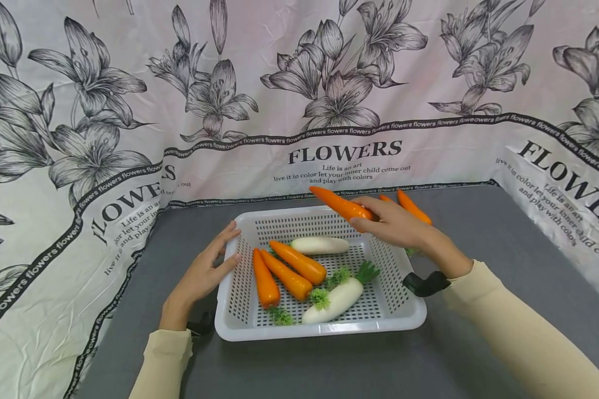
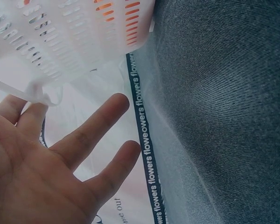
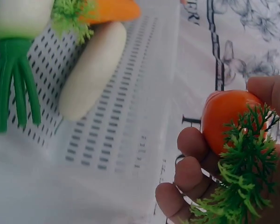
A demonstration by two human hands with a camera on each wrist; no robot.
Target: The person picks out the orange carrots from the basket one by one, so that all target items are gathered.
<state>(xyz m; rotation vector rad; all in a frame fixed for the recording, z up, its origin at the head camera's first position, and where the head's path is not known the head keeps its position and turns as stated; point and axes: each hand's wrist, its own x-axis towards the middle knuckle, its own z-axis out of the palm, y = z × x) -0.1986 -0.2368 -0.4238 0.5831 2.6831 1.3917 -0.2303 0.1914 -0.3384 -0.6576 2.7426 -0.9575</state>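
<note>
Here's the right hand (image 1: 398, 224), fingers curled round a leafy-topped carrot (image 1: 340, 204) just right of centre frame. Over at centre left, the left hand (image 1: 199, 275) spreads its fingers, touching the white basket (image 1: 321, 331), where three carrots (image 1: 304, 263) and two white radishes (image 1: 331, 303) lie, lower centre.

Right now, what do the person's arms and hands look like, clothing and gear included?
The long sleeves are plain cream. The left hand and right hand are bare, without gloves. A black fitting shows near the end of each sleeve.
</note>
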